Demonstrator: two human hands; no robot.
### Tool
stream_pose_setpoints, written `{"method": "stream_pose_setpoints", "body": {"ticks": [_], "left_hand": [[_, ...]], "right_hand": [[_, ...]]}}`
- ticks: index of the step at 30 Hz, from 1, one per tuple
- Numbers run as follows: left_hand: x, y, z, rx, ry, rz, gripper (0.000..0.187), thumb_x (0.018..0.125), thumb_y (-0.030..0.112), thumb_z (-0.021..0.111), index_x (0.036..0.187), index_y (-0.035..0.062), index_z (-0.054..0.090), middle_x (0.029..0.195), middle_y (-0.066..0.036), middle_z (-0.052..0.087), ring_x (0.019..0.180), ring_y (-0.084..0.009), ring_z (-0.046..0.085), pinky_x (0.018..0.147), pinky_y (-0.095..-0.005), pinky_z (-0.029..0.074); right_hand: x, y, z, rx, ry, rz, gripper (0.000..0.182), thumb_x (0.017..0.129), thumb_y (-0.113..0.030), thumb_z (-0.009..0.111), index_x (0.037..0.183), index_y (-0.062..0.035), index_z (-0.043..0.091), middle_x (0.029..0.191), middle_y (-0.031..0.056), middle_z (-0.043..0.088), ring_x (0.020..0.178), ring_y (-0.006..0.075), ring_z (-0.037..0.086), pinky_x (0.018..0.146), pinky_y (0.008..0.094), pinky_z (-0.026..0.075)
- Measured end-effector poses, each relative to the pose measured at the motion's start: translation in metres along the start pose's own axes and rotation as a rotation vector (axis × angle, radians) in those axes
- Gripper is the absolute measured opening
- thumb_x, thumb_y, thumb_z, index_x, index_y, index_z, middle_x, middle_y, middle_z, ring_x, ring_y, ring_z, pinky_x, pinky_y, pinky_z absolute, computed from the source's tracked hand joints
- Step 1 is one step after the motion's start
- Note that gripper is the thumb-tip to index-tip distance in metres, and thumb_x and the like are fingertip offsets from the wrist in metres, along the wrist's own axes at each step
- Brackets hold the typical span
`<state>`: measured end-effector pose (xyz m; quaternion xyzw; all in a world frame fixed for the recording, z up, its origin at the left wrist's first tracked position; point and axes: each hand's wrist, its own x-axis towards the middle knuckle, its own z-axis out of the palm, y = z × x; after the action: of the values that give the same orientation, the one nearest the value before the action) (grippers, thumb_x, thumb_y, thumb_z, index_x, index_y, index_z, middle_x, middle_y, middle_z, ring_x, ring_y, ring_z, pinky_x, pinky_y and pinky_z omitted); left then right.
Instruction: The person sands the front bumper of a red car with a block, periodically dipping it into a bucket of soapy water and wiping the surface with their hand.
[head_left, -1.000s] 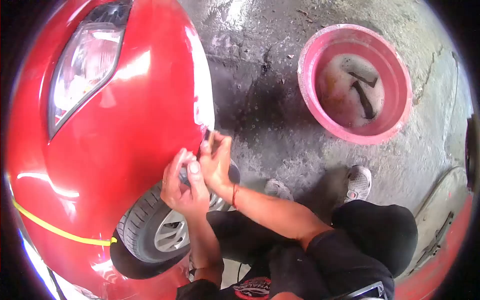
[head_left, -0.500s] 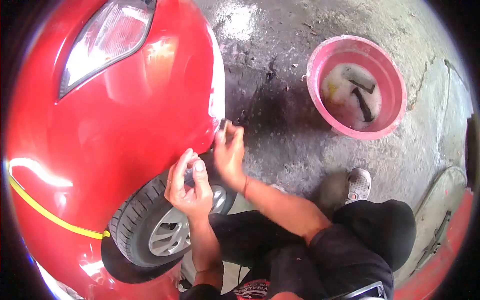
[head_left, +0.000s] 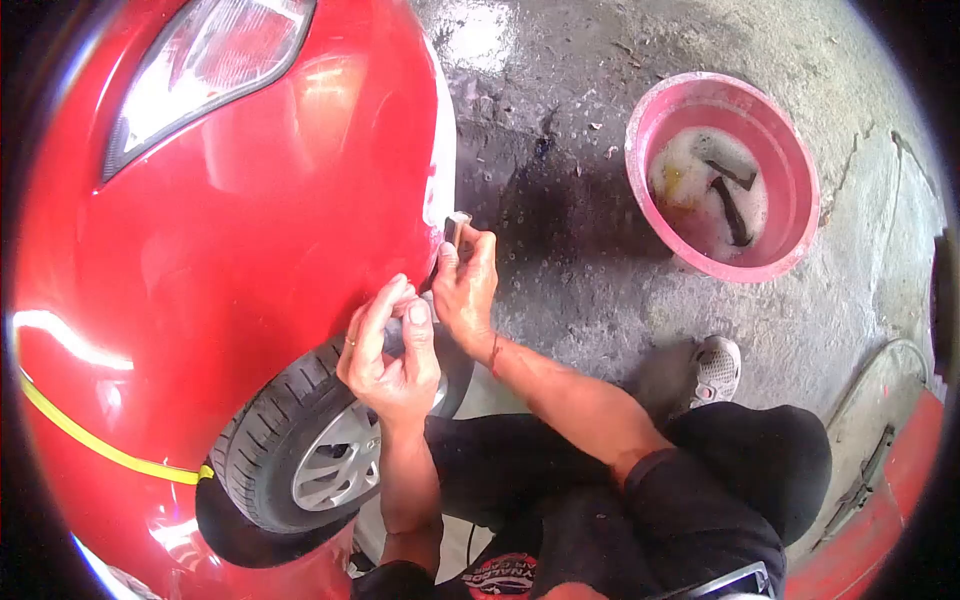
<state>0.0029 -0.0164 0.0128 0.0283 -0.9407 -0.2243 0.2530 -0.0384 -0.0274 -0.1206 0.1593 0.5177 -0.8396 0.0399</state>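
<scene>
My right hand (head_left: 467,292) pinches a small dark block with a pale tan side (head_left: 456,229) between thumb and fingers. The block is at the bumper edge beside the whitish worn patch (head_left: 436,200) of the red car (head_left: 270,230). Whether it touches the paint is hard to tell. Lower and to the left, my left hand (head_left: 388,360) is cupped, thumb and curled fingers apart, in front of the front tyre (head_left: 265,440). I see nothing held in it; its inner palm is partly hidden.
A pink tub (head_left: 805,215) of soapy water with dark pieces (head_left: 733,212) in it stands on the wet concrete floor (head_left: 560,330). Yellow tape (head_left: 110,455) runs along the car body. My shoe (head_left: 716,370) is below the tub. A red panel (head_left: 915,460) lies at right.
My right hand has risen slightly along the bumper edge, and the block shows more of its pale side. My left hand has shifted a little right. The view has moved slightly.
</scene>
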Motion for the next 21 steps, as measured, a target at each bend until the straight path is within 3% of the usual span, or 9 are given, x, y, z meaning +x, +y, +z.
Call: {"method": "stream_pose_setpoints", "body": {"ticks": [3,4,8,9,15,16,17,20,21], "left_hand": [[0.000,0.000,-0.003,0.048,0.001,0.000,0.022,0.093,0.000,0.062,0.113,-0.0078,0.066,0.097,-0.015,0.068,0.087,-0.0208,0.067,0.078,-0.0322,0.056],[0.002,0.001,-0.002,0.047,0.019,0.014,0.021,0.093,0.000,0.062,0.112,-0.0076,0.067,0.095,-0.015,0.068,0.086,-0.0208,0.068,0.077,-0.0321,0.057],[0.000,0.005,-0.002,-0.001,0.044,-0.015,0.021,0.093,0.000,0.062,0.112,-0.0076,0.067,0.095,-0.015,0.069,0.087,-0.0208,0.068,0.076,-0.0319,0.057],[-0.002,0.004,-0.003,0.029,0.033,-0.011,0.021,0.093,-0.001,0.062,0.112,-0.0076,0.067,0.096,-0.015,0.069,0.087,-0.0207,0.068,0.076,-0.0317,0.057],[0.002,0.004,-0.002,0.052,0.073,-0.012,0.021,0.093,0.000,0.063,0.112,-0.0070,0.067,0.095,-0.015,0.069,0.085,-0.0204,0.067,0.076,-0.0313,0.057],[0.002,0.004,-0.001,0.044,0.054,-0.006,0.021,0.093,0.000,0.063,0.112,-0.0068,0.067,0.096,-0.015,0.069,0.086,-0.0206,0.068,0.077,-0.0313,0.057],[0.002,0.005,0.000,0.032,0.031,0.000,0.021,0.093,0.000,0.063,0.113,-0.0066,0.067,0.096,-0.015,0.069,0.086,-0.0209,0.068,0.077,-0.0312,0.057],[0.004,0.004,0.002,0.060,0.015,0.024,0.021,0.093,0.001,0.063,0.113,-0.0065,0.067,0.097,-0.015,0.069,0.087,-0.0206,0.068,0.078,-0.0313,0.057],[0.002,0.003,0.001,0.079,0.033,0.015,0.021,0.093,0.001,0.063,0.113,-0.0065,0.067,0.097,-0.015,0.069,0.087,-0.0204,0.068,0.078,-0.0313,0.057]], "right_hand": [[-0.038,-0.002,-0.004,-0.098,-0.004,-0.207,0.025,0.098,-0.013,0.054,0.117,0.0017,0.051,0.108,0.0241,0.056,0.100,0.0394,0.058,0.088,0.0466,0.046],[-0.058,-0.011,-0.008,-0.063,-0.064,-0.069,0.023,0.097,-0.013,0.054,0.115,0.0012,0.052,0.109,0.0247,0.057,0.101,0.0397,0.058,0.088,0.0458,0.047],[-0.006,0.000,-0.003,-0.083,0.037,0.023,0.028,0.099,-0.019,0.053,0.117,0.0024,0.049,0.106,0.0266,0.062,0.097,0.0403,0.063,0.087,0.0459,0.050],[0.006,0.000,-0.005,-0.024,-0.020,0.211,0.031,0.100,-0.022,0.051,0.118,0.0028,0.048,0.107,0.0264,0.064,0.096,0.0390,0.066,0.086,0.0458,0.050],[-0.035,-0.001,0.001,-0.083,0.047,0.122,0.030,0.097,-0.021,0.057,0.116,0.0007,0.050,0.107,0.0234,0.066,0.097,0.0314,0.066,0.086,0.0428,0.051],[-0.019,0.010,0.000,-0.064,0.043,0.229,0.032,0.097,-0.023,0.057,0.117,0.0012,0.050,0.107,0.0240,0.066,0.099,0.0330,0.066,0.087,0.0434,0.050],[-0.003,0.009,0.000,0.137,-0.025,0.543,0.033,0.097,-0.024,0.056,0.118,0.0016,0.050,0.107,0.0251,0.066,0.102,0.0373,0.066,0.089,0.0448,0.050],[-0.037,0.005,0.001,-0.036,0.044,0.241,0.035,0.096,-0.024,0.058,0.118,0.0013,0.052,0.110,0.0251,0.065,0.102,0.0345,0.065,0.091,0.0446,0.049],[-0.056,-0.002,0.002,0.060,0.034,0.238,0.035,0.095,-0.024,0.059,0.119,0.0011,0.052,0.114,0.0244,0.064,0.103,0.0332,0.065,0.091,0.0439,0.049]]}}
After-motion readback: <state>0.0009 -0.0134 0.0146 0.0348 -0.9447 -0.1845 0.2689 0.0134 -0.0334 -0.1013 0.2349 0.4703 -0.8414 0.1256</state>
